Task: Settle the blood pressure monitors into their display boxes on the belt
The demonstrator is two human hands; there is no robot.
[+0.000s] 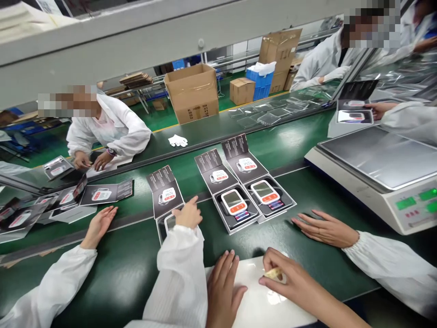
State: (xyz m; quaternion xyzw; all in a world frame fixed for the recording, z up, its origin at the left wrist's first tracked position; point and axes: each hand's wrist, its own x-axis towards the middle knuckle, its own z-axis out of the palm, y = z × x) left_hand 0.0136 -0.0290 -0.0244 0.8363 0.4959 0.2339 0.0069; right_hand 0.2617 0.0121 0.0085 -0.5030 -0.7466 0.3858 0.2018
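My left hand (223,284) lies flat with fingers stretched out on the left part of a glossy white sheet (251,298). Over the right part of that sheet, my right hand (283,273) pinches a small yellowish piece (274,273), whose kind I cannot make out. Beyond my hands stand two open boxes, each with a white and orange blood pressure monitor (235,202), (265,192) and batteries inside. A co-worker's hand (188,213) reaches over a third open box (162,228), partly hiding its monitor.
Another co-worker's hand (326,228) rests at the right, near a weighing scale (378,159). More open boxes (68,212) and a co-worker's hand (100,223) are at left. Across the green conveyor, a person (109,120) works near a white glove (177,140) and clear plastic pieces (269,117).
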